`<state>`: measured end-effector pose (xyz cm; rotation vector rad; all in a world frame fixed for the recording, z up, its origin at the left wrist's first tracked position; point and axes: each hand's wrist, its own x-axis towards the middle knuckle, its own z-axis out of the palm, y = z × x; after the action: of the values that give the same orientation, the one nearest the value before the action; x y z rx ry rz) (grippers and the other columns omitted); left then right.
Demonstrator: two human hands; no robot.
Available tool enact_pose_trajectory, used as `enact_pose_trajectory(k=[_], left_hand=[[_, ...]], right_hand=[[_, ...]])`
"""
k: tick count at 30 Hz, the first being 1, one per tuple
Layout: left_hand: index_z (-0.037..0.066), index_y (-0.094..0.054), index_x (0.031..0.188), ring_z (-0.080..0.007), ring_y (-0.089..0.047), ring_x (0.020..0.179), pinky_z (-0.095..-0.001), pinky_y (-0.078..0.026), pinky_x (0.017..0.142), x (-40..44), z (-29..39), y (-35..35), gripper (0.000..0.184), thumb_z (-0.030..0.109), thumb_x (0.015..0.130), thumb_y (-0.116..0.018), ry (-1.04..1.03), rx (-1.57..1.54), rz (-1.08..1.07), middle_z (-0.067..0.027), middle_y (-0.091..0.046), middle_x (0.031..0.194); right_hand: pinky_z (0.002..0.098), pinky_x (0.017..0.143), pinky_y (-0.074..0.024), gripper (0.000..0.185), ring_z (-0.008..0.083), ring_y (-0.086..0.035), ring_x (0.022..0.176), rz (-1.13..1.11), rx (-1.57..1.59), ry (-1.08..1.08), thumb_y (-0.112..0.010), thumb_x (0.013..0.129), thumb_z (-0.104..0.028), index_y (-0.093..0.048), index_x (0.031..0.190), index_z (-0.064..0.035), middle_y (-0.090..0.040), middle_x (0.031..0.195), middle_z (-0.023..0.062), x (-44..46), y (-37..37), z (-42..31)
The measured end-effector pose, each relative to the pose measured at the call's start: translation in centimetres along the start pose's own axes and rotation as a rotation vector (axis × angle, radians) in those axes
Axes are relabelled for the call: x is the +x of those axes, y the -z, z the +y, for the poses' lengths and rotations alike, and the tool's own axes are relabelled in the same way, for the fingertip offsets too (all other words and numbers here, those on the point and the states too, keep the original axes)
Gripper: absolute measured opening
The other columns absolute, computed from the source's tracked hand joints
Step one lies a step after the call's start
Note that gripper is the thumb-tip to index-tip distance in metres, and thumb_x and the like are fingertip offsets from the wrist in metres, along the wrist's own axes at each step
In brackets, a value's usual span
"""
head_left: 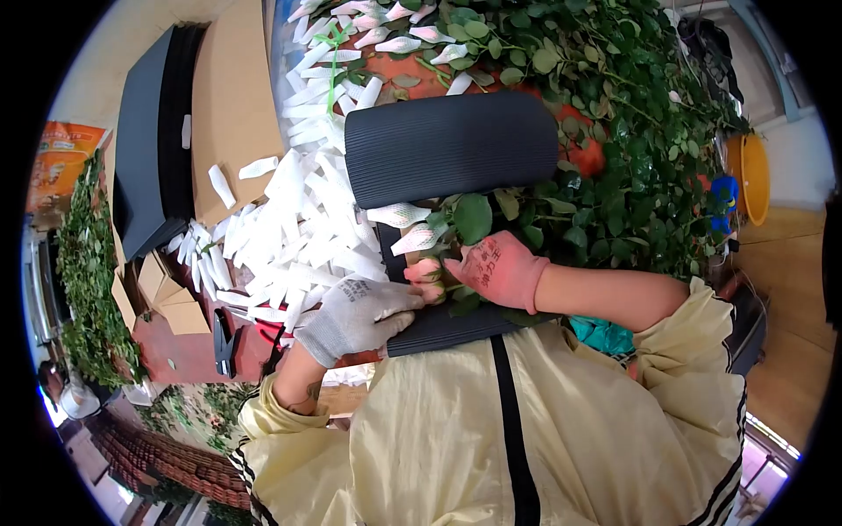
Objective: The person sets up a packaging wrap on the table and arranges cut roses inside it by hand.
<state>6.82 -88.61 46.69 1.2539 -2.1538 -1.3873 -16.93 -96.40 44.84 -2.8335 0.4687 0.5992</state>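
Note:
My left hand (361,314), in a pale grey glove, reaches in from the left with its fingers closed at a pink rose (430,291). My right hand (500,270), in a pink-red glove with dark print, is closed around the stem side just behind the rose heads. Its fingertips are partly hidden. Beside them lie two roses in white foam net sleeves (417,238). Under the hands is a black corrugated sheet (460,328), and its ribbed raised part (452,149) stands on the far side.
White foam sleeves (303,210) lie heaped at the left. Leafy rose stems (614,149) cover the right side. A black stapler (225,342) rests on the red table top (180,358). Dark and brown cardboard sheets (230,114) stand at the far left.

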Motion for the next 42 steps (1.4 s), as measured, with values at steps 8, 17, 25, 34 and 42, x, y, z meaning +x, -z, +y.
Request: enact_pose_trajectory(k=[8, 17, 25, 34, 42], left_hand=[[0.012, -0.062, 0.108, -0.0228, -0.064, 0.092, -0.0347, -0.052, 0.071, 1.5, -0.7, -1.4, 0.026, 0.022, 0.085, -0.057, -0.156, 0.295, 0.137, -0.0071, -0.063, 0.111], [0.013, -0.061, 0.109, -0.0216, -0.064, 0.094, -0.0347, -0.052, 0.067, 1.5, -1.6, -2.1, 0.026, 0.022, 0.086, -0.056, -0.2, 0.318, 0.131, -0.0069, -0.06, 0.118], [0.013, -0.059, 0.113, -0.0215, -0.063, 0.096, -0.0354, -0.052, 0.069, 1.1, -0.9, -2.2, 0.028, 0.025, 0.088, -0.051, -0.113, 0.314, 0.091, -0.0055, -0.058, 0.121], [0.012, -0.058, 0.11, -0.0259, -0.062, 0.093, -0.0359, -0.051, 0.071, 1.6, -2.4, -1.9, 0.027, 0.023, 0.086, -0.055, -0.168, 0.286, 0.379, -0.0091, -0.059, 0.111], [0.013, -0.061, 0.099, -0.027, -0.061, 0.075, -0.0388, -0.049, 0.064, 3.0, -4.3, -2.9, 0.019, 0.018, 0.081, -0.058, 0.121, 0.416, 0.49, -0.0067, -0.061, 0.092]], right_hand=[[0.0344, 0.058, -0.0484, 0.037, 0.0233, -0.063, 0.076, 0.006, 0.071, -0.033, -0.05, 0.083, -0.017, -0.052, 0.118, -0.0066, -0.061, 0.093, 0.0088, 0.0, 3.0, -0.4], [0.035, 0.06, -0.0498, 0.037, 0.025, -0.063, 0.076, 0.144, 0.135, -0.276, -0.054, 0.081, -0.022, -0.049, 0.113, -0.003, -0.058, 0.093, 0.0127, 0.0, 1.5, 0.0], [0.0358, 0.06, -0.0474, 0.033, 0.0215, -0.062, 0.073, 0.129, 0.01, -0.247, -0.055, 0.079, -0.024, -0.053, 0.108, -0.0082, -0.058, 0.088, 0.0082, 1.0, 0.7, -0.4], [0.034, 0.058, -0.0461, 0.039, 0.0209, -0.061, 0.071, 0.228, -0.005, -0.174, -0.055, 0.077, -0.025, -0.055, 0.112, -0.0055, -0.057, 0.09, 0.009, 1.6, -0.3, 0.0], [0.0312, 0.055, -0.0458, 0.028, 0.0194, -0.061, 0.069, 0.316, -0.028, -0.159, -0.046, 0.083, -0.016, -0.056, 0.105, -0.0044, -0.059, 0.083, 0.0078, 1.0, -0.6, 0.1]])
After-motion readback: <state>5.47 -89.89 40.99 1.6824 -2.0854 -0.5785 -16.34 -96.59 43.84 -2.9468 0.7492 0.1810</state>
